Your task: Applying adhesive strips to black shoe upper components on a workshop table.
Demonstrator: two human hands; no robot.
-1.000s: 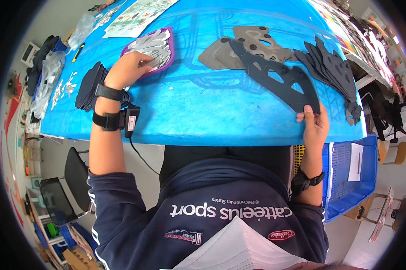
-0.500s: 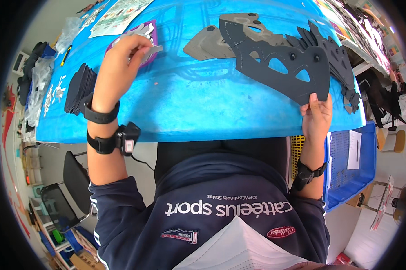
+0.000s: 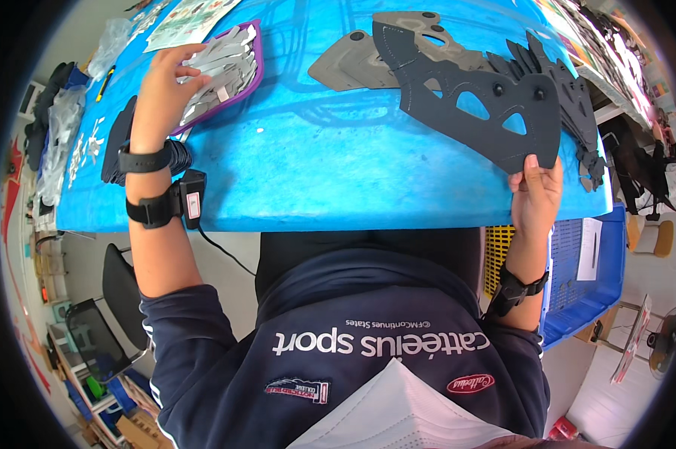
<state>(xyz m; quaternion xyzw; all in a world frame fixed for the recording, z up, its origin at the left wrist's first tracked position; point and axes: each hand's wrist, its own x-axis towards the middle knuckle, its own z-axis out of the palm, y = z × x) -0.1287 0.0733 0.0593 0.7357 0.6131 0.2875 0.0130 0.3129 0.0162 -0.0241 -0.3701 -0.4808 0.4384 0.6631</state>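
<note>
My right hand [image 3: 536, 196] pinches the lower right corner of a dark grey shoe-upper-like piece [image 3: 469, 135], thumb on top. The flat piece has cut-out holes, stitched lines and two black round knobs, and is held up above the table. Over the left side of a purple-rimmed tray [image 3: 259, 71] is my left hand [image 3: 167, 88], its thumb and fingers apart with nothing visible between them. Many grey-white strips [image 3: 229, 63] fill the tray. Partly behind my left wrist stands a stack of black pieces [image 3: 116, 150].
Grey-brown cut pieces [image 3: 353, 67] lie beyond the held piece, and more dark pieces [image 3: 574, 105] are heaped at the right. A blue table cover [image 3: 315, 179] spans the work area. Small white scraps [image 3: 87, 150] lie far left. A blue crate [image 3: 585, 280] stands below right.
My left hand has moved left and let go of the grey strip it pinched, uncovering more of the tray. My right hand and the dark piece have shifted slightly right.
</note>
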